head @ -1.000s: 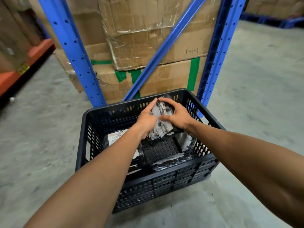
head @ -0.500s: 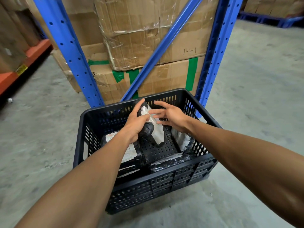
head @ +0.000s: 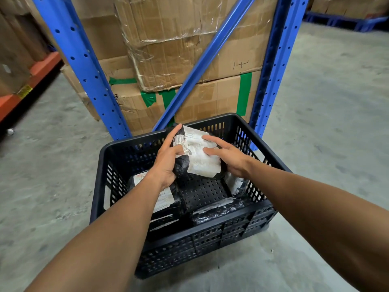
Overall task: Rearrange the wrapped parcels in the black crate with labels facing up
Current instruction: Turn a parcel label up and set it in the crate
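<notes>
1. I am holding a black wrapped parcel [head: 196,157] above the far half of the black crate [head: 99,186]; its white label [head: 200,153] is facing up.
2. My left hand [head: 166,163] is closing its grip on the parcel's left edge, thumb on the label.
3. My right hand [head: 228,157] is resting on the parcel's right side, fingers spread and flat, not clenched.
4. Three more parcels are lying in the crate: one under my left wrist [head: 166,199], label up; one by the near wall [head: 216,210]; one against the right wall [head: 235,183].
5. The crate is standing on the concrete floor [head: 52,165], just before a blue rack [head: 84,66].
</notes>
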